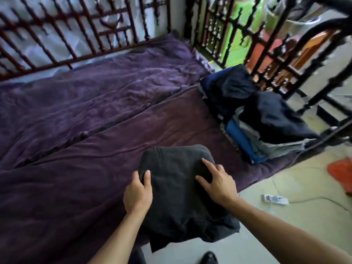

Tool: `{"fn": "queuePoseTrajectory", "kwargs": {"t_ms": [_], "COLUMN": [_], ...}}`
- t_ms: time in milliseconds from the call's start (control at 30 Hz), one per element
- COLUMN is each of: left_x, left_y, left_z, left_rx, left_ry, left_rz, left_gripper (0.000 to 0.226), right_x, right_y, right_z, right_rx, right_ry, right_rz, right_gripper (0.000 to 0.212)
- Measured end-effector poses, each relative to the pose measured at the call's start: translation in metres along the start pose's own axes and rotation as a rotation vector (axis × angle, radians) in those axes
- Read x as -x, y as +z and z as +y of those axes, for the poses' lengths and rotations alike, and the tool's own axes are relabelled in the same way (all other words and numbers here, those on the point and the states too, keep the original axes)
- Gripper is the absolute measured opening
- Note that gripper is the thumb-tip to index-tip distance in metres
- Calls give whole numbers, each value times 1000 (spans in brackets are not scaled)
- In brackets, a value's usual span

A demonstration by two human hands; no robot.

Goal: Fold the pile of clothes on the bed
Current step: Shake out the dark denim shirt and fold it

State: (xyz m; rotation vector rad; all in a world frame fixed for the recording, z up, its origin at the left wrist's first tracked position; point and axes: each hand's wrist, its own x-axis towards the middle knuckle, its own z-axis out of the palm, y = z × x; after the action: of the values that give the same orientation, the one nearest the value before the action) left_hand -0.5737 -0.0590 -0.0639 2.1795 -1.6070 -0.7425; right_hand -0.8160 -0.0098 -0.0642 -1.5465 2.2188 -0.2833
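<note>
Dark grey fabric fills the lower middle of the frame: a garment (177, 187), folded into a thick bundle, is laid at the near edge of the bed, with its lower end reaching past that edge over the floor. Its left edge is pinched by the left hand (138, 191), with the thumb on top and the fingers curled against the side of the fold. The right hand (219, 183) is laid on the upper right of the garment, with forefinger and thumb spread apart and pressed flat on the cloth. Its other fingers are bent over the right edge, and how far they wrap cannot be told.

A wrinkled purple bed cover (95, 121) is spread across the left and middle of the frame. At the right, a stack of clothes (266, 130) in navy, blue and grey is set on the bed, well apart from the garment. A dark wooden railing (85, 35) is seen along the top. On the pale floor (285, 225) at lower right, an orange cloth (341, 172) and a small white wrapper (274, 199) are lying. A dark shoe (209, 258) is seen at the bottom edge.
</note>
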Motion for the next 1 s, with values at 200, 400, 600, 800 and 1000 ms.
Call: {"fn": "queuePoseTrajectory", "kwargs": {"t_ms": [200,400,600,800,1000], "left_x": [15,-11,-92,-172,-225], "left_y": [38,69,91,111,156], "left_z": [131,262,387,459,470], "left_rx": [118,267,331,372,511], "left_ry": [71,143,236,187,0], "left_rz": [-2,-22,-26,26,18], "left_gripper": [58,47,47,55,55], "right_x": [-40,-111,-212,-323,-435], "right_y": [-104,-215,-294,-343,-346], "right_z": [78,134,158,148,139], "right_rx": [26,63,41,117,282], "right_ry": [6,-30,3,-65,-188], "right_rz": [94,251,412,400,312], "right_gripper": [64,63,62,61,60]}}
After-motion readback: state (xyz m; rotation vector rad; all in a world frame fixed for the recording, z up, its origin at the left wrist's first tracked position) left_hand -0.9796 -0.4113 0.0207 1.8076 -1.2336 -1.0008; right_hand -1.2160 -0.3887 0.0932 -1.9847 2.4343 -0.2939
